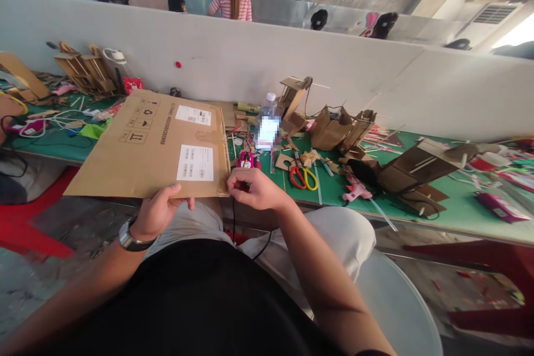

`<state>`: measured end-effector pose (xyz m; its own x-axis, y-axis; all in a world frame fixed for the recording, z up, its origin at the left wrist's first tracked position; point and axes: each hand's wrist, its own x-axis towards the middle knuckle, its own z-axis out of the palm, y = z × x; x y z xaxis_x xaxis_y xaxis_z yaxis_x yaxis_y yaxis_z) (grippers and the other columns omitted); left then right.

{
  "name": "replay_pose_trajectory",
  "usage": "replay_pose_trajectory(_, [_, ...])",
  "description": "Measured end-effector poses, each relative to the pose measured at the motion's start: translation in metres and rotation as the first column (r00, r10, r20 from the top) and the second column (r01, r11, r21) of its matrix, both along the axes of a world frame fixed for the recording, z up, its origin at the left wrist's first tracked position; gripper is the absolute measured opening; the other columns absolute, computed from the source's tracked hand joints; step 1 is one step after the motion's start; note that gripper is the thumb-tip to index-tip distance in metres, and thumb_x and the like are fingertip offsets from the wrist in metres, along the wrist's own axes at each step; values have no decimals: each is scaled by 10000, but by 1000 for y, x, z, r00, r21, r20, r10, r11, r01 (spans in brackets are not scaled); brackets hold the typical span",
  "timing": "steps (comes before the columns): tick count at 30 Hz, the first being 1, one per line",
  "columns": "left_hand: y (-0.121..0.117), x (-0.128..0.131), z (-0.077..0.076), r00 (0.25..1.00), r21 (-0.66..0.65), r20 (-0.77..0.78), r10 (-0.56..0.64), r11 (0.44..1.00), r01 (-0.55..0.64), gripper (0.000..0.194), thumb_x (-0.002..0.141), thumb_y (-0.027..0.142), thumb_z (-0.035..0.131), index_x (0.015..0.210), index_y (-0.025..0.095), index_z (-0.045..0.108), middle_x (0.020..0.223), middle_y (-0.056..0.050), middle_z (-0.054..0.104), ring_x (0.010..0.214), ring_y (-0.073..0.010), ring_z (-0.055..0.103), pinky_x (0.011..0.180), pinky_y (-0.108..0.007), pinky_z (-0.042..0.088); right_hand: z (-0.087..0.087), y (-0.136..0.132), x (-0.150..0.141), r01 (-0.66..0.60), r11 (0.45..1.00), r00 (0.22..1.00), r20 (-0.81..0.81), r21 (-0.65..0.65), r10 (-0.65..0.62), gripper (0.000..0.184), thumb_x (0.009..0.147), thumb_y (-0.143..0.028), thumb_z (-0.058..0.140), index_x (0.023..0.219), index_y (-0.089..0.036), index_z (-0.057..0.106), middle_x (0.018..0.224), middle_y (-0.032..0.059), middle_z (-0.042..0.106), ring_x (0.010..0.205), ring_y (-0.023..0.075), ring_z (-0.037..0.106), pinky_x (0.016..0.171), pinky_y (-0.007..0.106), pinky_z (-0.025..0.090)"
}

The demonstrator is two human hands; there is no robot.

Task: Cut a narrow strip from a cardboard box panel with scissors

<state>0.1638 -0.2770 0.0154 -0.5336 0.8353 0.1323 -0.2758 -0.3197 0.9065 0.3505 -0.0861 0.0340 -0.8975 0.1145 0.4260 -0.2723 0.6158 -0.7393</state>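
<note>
A large flat cardboard sheet (pixel 154 161) with printed symbols and two white labels lies tilted over my lap and the table's near edge. My left hand (pixel 161 211) grips its near edge, thumb on top and the other fingers mostly hidden underneath. At the sheet's right near corner, my right hand (pixel 256 188) is closed with curled fingers against the edge. Whether it pinches the cardboard or some small thing is hidden. Just beyond that hand lies a magenta device (pixel 246 160) with a white face print.
Scissors (pixel 303 178) with red and yellow handles and a pink glue gun (pixel 356 189) lie to the right. Cardboard models (pixel 421 169) stand along the green table (pixel 302 196). A lit phone (pixel 267 132) leans by a bottle (pixel 270 101). A white partition (pixel 233 50) borders the back.
</note>
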Motion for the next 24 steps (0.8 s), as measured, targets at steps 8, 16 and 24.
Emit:
replay_pose_trajectory(8, [-1, 0, 2, 999, -5, 7, 45, 999, -45, 420, 814, 255, 720, 1224, 165, 713, 845, -55, 771, 609, -203, 663, 495, -333, 584, -3, -2, -3, 26, 1000, 999, 27, -12, -25, 64, 936, -195, 575, 873, -193, 568, 807, 3, 560, 730, 150, 480, 685, 278, 411])
replay_pose_trajectory(16, [-3, -1, -1, 999, 8, 10, 42, 999, -43, 305, 823, 271, 714, 1102, 152, 744, 743, -53, 750, 564, -203, 646, 509, -339, 580, -5, -1, 0, 21, 988, 1000, -6, -150, -22, 127, 1012, -295, 557, 944, -188, 563, 844, -6, 522, 725, 140, 468, 679, 278, 408])
replay_pose_trajectory(24, [2, 5, 6, 996, 33, -11, 94, 995, -93, 355, 830, 309, 731, 1151, 159, 733, 816, -52, 763, 605, -199, 676, 523, -326, 587, -1, -7, -3, 110, 983, 984, -155, 150, -86, 223, 922, -333, 789, 1073, -190, 708, 919, 39, 628, 819, 189, 572, 752, 325, 487])
